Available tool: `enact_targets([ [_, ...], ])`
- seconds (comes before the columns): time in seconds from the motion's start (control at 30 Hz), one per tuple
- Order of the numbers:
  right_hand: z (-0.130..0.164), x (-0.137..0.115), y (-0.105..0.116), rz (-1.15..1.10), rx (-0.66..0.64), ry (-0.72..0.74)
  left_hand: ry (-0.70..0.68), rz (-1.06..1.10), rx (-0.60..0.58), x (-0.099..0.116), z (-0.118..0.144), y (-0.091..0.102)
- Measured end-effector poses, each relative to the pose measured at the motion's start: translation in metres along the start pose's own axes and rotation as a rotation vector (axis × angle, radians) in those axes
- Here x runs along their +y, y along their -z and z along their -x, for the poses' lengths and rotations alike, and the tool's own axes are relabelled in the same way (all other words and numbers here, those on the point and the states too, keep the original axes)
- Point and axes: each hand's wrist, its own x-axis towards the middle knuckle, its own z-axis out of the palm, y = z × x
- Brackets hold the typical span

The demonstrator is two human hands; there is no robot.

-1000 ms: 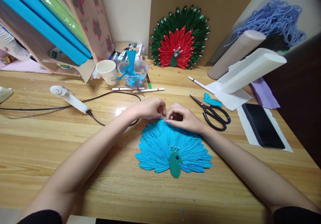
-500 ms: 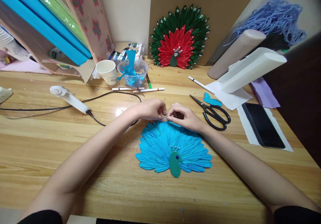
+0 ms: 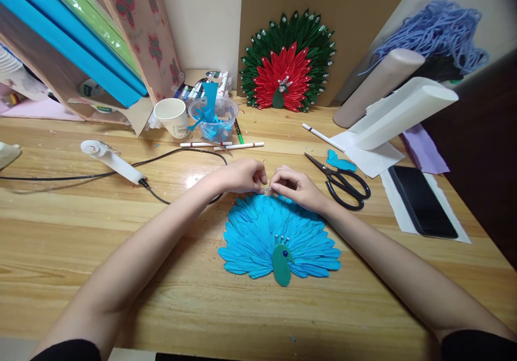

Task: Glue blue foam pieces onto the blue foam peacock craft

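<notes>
Pinching something tiny, too small to identify, between left hand [image 3: 244,175] and right hand [image 3: 294,188] at far rim of blue paper peacock [image 3: 278,237], mid-bench. Probably light, soft, easily creased; best gripped at green body [image 3: 281,264].

The tiny item pinched between the left hand [image 3: 244,175] and right hand [image 3: 297,187] is perhaps a bead.

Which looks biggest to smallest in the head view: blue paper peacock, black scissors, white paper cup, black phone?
1. Blue paper peacock fan.
2. Black flat phone and black-handled scissors: alike, unranked.
3. White paper cup, though farther from the camera, so unsure.
</notes>
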Motion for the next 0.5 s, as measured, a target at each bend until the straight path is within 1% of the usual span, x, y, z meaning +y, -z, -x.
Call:
enact_targets([
  [0.23,-0.0004,0.0045,-0.0003,-0.045,0.031,-0.011,0.033,0.015,-0.007,-0.0001,-0.0009,0.0001],
  [0.37,-0.0005,0.0063,-0.0008,-0.068,0.048,-0.025,0.016,0.029,0.009,0.0,0.0007,-0.0013],
  [0.5,-0.0002,0.0052,-0.0004,-0.114,0.062,-0.05,0.037,0.014,0.025,0.0013,-0.0006,0.0016],
])
